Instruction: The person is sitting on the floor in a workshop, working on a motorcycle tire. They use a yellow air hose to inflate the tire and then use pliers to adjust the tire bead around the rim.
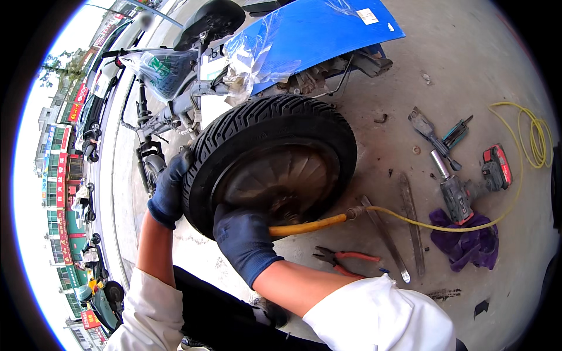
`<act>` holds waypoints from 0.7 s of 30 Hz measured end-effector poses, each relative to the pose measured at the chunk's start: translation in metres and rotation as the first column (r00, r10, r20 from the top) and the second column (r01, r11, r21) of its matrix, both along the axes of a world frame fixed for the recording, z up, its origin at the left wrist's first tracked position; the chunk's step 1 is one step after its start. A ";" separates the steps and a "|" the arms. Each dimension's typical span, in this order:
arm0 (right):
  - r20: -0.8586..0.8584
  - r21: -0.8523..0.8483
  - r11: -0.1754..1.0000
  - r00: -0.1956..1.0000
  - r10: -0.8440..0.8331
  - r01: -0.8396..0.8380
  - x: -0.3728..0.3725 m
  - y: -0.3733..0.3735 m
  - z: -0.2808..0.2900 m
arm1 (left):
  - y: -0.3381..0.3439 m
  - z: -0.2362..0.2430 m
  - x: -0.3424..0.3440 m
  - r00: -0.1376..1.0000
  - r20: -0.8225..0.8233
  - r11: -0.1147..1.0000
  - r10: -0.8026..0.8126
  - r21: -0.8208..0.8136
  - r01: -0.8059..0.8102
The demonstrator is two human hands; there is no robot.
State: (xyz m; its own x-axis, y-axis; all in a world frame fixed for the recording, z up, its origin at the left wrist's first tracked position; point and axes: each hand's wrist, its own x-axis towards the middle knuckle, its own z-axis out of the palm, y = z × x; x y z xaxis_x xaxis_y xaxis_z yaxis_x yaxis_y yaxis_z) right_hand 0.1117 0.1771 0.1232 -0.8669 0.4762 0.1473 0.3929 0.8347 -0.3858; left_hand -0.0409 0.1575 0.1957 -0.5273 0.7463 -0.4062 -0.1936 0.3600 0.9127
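A black wheel with a treaded tyre [269, 126] and a dull metal hub [281, 178] stands tilted before me. My left hand [170, 184], in a dark blue glove, is closed on the tyre's left edge, its fingertips at the tread. Low at the rim, my gloved right hand [243, 234] is closed around a thick yellow air hose end [310, 226]. Its fingers reach in against the hub side, and the hose tip is hidden by the glove. A metal coupling [355, 213] joins that piece to a thin yellow hose [421, 222] running right.
Pliers with red handles [348, 255], two flat tyre levers [386, 237], a cordless impact wrench [455, 193], its battery [496, 167] and a purple cloth [468, 243] lie on the concrete. Behind the wheel are a dismantled scooter [193, 96] and a blue panel [328, 41].
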 end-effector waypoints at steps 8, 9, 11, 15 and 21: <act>0.021 0.007 1.000 1.000 0.010 -0.010 0.001 0.001 0.001 | -0.002 0.001 -0.003 0.998 -0.032 0.998 -0.061 0.012 0.062; 0.027 0.011 1.000 1.000 0.014 -0.015 0.001 0.003 0.001 | -0.002 0.000 -0.003 0.998 -0.021 0.998 -0.066 0.016 0.067; 0.028 0.019 1.000 1.000 0.015 -0.016 0.002 0.005 0.004 | -0.001 0.001 -0.003 0.998 -0.041 0.998 -0.057 0.024 0.058; 0.033 0.009 1.000 0.999 0.020 -0.020 0.001 0.004 0.003 | 0.002 0.001 -0.001 0.997 -0.055 0.999 -0.047 0.024 0.048; 0.083 0.039 0.999 0.996 0.022 -0.025 -0.003 0.000 0.005 | 0.006 0.003 0.008 0.997 -0.054 0.997 -0.048 0.064 0.051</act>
State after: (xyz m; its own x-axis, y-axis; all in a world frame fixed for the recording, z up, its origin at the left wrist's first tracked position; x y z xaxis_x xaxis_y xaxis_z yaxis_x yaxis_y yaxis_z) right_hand 0.1083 0.1774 0.1278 -0.8879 0.4505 0.0932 0.4020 0.8582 -0.3191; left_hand -0.0330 0.1639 0.1985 -0.5084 0.7960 -0.3286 -0.1278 0.3076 0.9429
